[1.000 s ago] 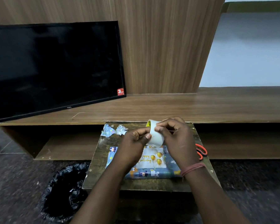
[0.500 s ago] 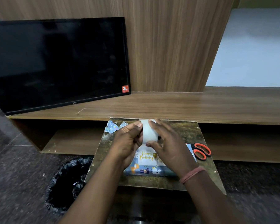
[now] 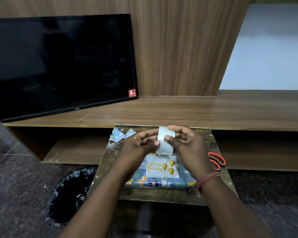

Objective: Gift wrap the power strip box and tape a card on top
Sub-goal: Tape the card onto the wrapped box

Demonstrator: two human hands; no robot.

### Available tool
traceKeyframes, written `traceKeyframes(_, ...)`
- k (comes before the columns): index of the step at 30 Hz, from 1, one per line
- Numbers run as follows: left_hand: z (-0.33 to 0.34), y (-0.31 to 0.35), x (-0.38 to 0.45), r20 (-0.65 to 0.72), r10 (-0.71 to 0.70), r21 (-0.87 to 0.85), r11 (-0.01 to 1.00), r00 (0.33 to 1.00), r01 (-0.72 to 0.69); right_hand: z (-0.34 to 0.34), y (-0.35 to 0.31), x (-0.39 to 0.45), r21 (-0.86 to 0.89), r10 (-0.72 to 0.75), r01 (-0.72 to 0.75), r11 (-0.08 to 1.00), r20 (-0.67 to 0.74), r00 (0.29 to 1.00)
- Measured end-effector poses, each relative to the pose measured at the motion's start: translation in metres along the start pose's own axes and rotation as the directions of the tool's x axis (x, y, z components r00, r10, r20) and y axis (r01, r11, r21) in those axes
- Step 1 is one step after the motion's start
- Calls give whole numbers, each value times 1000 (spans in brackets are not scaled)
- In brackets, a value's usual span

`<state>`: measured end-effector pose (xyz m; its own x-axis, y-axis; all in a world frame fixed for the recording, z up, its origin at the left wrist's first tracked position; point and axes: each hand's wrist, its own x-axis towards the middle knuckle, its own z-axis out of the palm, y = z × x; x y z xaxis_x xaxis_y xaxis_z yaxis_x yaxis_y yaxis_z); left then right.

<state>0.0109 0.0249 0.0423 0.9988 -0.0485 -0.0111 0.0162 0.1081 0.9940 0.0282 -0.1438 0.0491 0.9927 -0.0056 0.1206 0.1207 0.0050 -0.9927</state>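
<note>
The wrapped box (image 3: 159, 183), in blue paper printed with cartoon animals, lies on a small dark table (image 3: 162, 194). A white "Happy Birthday" card (image 3: 162, 166) with gold balloons rests on top of it. Above the card's far edge I hold a roll of clear tape (image 3: 165, 140) upright. My left hand (image 3: 141, 144) grips its left side with the thumb on the tape face. My right hand (image 3: 187, 145) pinches the roll from the right, thumb in front and fingers over the top.
Orange-handled scissors (image 3: 217, 160) lie at the table's right edge, partly behind my right wrist. Crumpled wrapping scraps (image 3: 119, 135) sit at the far left corner. A bin with a black liner (image 3: 70, 194) stands on the floor left. A television (image 3: 58, 66) leans on the wooden shelf (image 3: 179, 110) beyond.
The roll has turned from a tilted pose to upright and edge-on. Both hands shifted slightly to the right over the box, and the card below is now more exposed.
</note>
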Motion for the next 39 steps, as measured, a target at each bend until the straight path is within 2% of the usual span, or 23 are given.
traceKeyframes(4, 1, -1, 0, -32, 57, 97, 994, 998, -54, 1, -1, -2, 42, 0, 0, 999, 9, 1000)
traceKeyframes(8, 3, -2, -2, -55, 86, 98, 992, 995, -80, 4, -3, -8, -157, -141, 141, 977, 11, 990)
traceKeyframes(11, -1, -3, 0, -65, 93, 103, 991, 994, -86, 5, 3, -10, -321, -288, 295, 900, 70, 955)
traceKeyframes(14, -2, -3, -1, -78, 73, 84, 994, 994, -66, 8, 9, -9, -514, -411, 402, 758, 102, 906)
traceKeyframes(20, -3, -4, 0, -102, 46, 3, 999, 994, -46, 11, 10, -8, -576, -550, 550, 605, 197, 811)
traceKeyframes(22, -4, -3, 0, -115, 34, -35, 999, 993, -38, 12, 10, -9, -569, -557, 569, 594, 220, 801)
traceKeyframes(26, -4, -3, 1, -117, 26, -20, 999, 993, -28, 8, 4, -8, -529, -500, 481, 700, 119, 858)
traceKeyframes(32, -6, -3, 4, -101, 38, 64, 997, 994, -32, 7, 1, -8, -579, -417, 480, 659, 250, 874)
traceKeyframes(39, -3, -2, 2, -121, 41, 105, 994, 992, -29, 14, 3, -7, -564, -403, 432, 704, 185, 897)
